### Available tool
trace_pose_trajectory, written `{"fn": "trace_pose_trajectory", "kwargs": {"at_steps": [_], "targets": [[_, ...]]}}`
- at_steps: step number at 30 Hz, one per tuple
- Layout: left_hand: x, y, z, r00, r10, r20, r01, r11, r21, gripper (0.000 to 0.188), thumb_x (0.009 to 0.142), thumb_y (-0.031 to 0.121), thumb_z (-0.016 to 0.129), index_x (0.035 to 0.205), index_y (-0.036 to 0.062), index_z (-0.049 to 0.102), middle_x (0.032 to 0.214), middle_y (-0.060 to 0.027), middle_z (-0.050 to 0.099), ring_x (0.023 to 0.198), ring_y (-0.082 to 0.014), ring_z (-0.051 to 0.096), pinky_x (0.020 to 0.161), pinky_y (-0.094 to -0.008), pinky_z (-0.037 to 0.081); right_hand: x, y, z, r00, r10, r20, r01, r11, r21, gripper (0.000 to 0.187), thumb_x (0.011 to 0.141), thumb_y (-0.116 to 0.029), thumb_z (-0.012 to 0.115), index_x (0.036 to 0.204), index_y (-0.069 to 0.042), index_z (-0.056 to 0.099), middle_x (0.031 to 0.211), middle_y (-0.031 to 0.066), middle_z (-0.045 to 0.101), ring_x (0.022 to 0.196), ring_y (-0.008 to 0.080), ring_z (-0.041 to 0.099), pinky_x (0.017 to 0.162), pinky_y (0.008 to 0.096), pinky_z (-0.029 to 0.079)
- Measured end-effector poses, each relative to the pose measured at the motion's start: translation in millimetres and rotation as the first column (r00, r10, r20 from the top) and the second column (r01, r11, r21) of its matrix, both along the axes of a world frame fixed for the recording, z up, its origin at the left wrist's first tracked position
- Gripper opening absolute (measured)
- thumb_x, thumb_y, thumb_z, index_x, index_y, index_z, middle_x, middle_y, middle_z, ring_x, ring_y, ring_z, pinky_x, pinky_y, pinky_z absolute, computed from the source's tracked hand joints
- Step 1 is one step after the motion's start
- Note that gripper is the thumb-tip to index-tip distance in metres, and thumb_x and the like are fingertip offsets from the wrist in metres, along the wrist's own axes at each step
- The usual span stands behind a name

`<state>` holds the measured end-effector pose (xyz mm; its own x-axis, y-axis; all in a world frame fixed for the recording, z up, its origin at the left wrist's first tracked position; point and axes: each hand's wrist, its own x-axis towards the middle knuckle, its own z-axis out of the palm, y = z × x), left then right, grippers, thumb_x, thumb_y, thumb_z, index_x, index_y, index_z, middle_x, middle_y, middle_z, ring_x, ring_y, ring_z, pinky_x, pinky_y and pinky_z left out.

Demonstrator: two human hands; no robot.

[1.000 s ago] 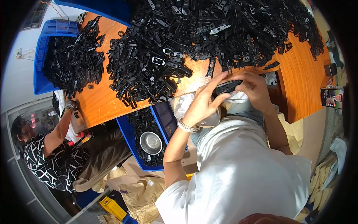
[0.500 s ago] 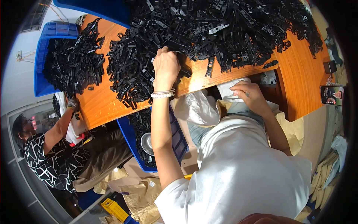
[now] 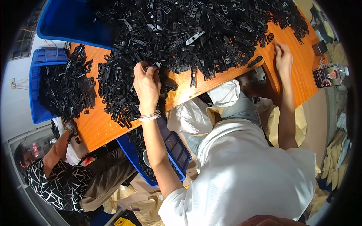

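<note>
A broad heap of small black plastic parts (image 3: 211, 37), long and clip-like, covers the wooden table (image 3: 264, 69). My left hand (image 3: 148, 86) is at the heap's near edge, its fingers curled together among the parts; what they pinch, if anything, is hidden. Off to the right, my right hand (image 3: 283, 62) hovers at the bare wood beside the heap, fingers loosely bent and apart, with nothing visible in them. A white bag (image 3: 192, 117) with a tan lining lies across my lap, below the table edge.
Blue crates stand at the back left (image 3: 71, 22), far left (image 3: 34, 86) and below the table (image 3: 181, 145). A co-worker (image 3: 56, 180) in a patterned shirt sits at left, a hand on the table. A phone (image 3: 327, 77) stands at the right edge.
My right hand has moved from over the bag up and right to the table. My left hand stays at the heap, its fingers turned a little. The view has shifted.
</note>
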<state>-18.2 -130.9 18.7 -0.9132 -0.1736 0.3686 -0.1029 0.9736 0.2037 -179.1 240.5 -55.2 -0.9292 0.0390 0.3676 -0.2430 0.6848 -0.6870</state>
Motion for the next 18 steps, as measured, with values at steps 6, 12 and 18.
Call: {"fn": "trace_pose_trajectory", "kwargs": {"at_steps": [6,12,18], "targets": [[-5,12,0,0.984,0.011,-0.178,0.024,0.981,0.190,0.010,0.071,0.001,0.058,0.078,-0.0037,0.052,0.092,-0.0174,0.055,0.081,-0.0321,0.054,0.070,-0.0361,0.045,-50,18,-5,0.992,0.085,-0.092,-0.041,0.916,0.400,0.026,0.080,-0.004,0.051,0.106,-0.002,0.053,0.097,0.0120,0.053,0.076,0.0156,0.051,0.068,0.0275,0.043],[3,41,3,0.967,0.000,-0.253,0.093,0.931,0.352,0.011,0.072,0.002,0.060,0.074,-0.0040,0.050,0.089,-0.0170,0.056,0.062,-0.0222,0.055,0.058,-0.0286,0.045,-56,40,-6,0.933,0.180,0.313,-0.198,0.980,0.028,0.018,0.075,-0.005,0.062,0.089,0.005,0.055,0.089,0.0047,0.050,0.068,0.0112,0.046,0.066,0.0257,0.040],[10,73,-2,0.982,0.086,-0.167,0.092,0.556,0.826,0.015,0.071,0.001,0.063,0.078,0.0011,0.050,0.076,-0.0025,0.053,0.058,-0.0058,0.047,0.053,-0.0188,0.039,-25,49,16,0.880,0.206,0.428,-0.016,0.913,-0.408,0.016,0.082,-0.019,0.057,0.082,-0.003,0.059,0.066,-0.0008,0.051,0.059,0.0053,0.043,0.053,0.0195,0.032]]}}
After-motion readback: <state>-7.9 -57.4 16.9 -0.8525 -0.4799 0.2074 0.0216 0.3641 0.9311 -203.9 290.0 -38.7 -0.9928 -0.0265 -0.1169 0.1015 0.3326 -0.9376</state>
